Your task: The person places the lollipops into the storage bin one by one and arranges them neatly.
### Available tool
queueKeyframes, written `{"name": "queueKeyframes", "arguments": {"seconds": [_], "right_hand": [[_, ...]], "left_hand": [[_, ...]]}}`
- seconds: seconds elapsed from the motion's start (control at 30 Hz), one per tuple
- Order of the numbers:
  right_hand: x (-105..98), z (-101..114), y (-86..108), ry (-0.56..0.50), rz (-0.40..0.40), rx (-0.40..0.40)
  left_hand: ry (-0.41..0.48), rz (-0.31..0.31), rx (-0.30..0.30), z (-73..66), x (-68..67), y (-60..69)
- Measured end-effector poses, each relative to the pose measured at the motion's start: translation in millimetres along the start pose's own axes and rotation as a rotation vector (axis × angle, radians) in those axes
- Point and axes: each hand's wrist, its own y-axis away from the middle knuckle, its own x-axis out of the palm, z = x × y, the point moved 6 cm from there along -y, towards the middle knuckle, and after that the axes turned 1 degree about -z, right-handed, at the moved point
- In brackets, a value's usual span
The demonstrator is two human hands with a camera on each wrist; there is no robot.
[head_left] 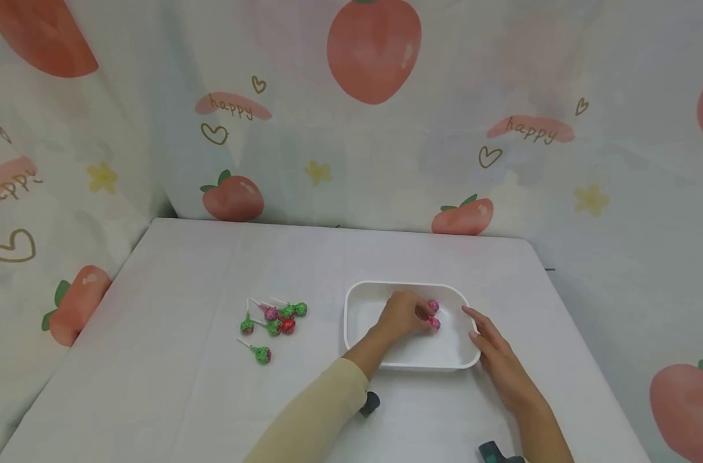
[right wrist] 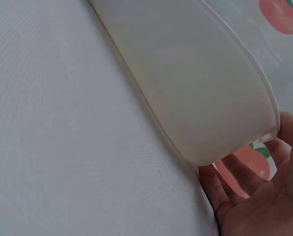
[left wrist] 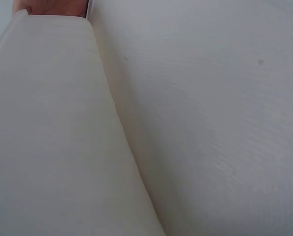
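A white plastic tray [head_left: 386, 367] stands on the table. My left hand [head_left: 406, 315] reaches into it and pinches a pink-wrapped lollipop [head_left: 434, 324]; the stick is hidden by the fingers. Just beyond lies another pink lollipop [head_left: 433, 305], close to the fingertips. At the tray's right end, my right hand [head_left: 504, 360] holds the rim, and the right wrist view shows its fingers [right wrist: 242, 174] against the outer wall. Only a bit of the left hand [left wrist: 52, 7] shows above the tray's side in the left wrist view.
Left of the tray lies a loose group of several lollipops, among them a red one [head_left: 288, 325], a pink one [head_left: 271, 313] and a green one [head_left: 262, 355] nearer the front. A white cloth covers the table [head_left: 154, 386]. A fruit-printed curtain [head_left: 386, 161] hangs behind.
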Motion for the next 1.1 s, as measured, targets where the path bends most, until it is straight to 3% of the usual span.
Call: {"name": "queueKeyframes", "arguments": {"seconds": [0.17, 0.77, 1.1], "right_hand": [[1.4, 0.2, -0.5, -0.013, 0.007, -0.003], [0.0, 1.0, -2.7, -0.001, 0.011, -0.002], [-0.9, -0.2, 0.5, -0.021, 0.009, 0.008]], "left_hand": [[0.013, -0.002, -0.011, 0.6, -2.0, -0.2], [-0.03, -0.038, 0.036, -3.9, -5.0, -3.3], [-0.059, -0.078, 0.117, -11.3, -13.3, 2.2]]}}
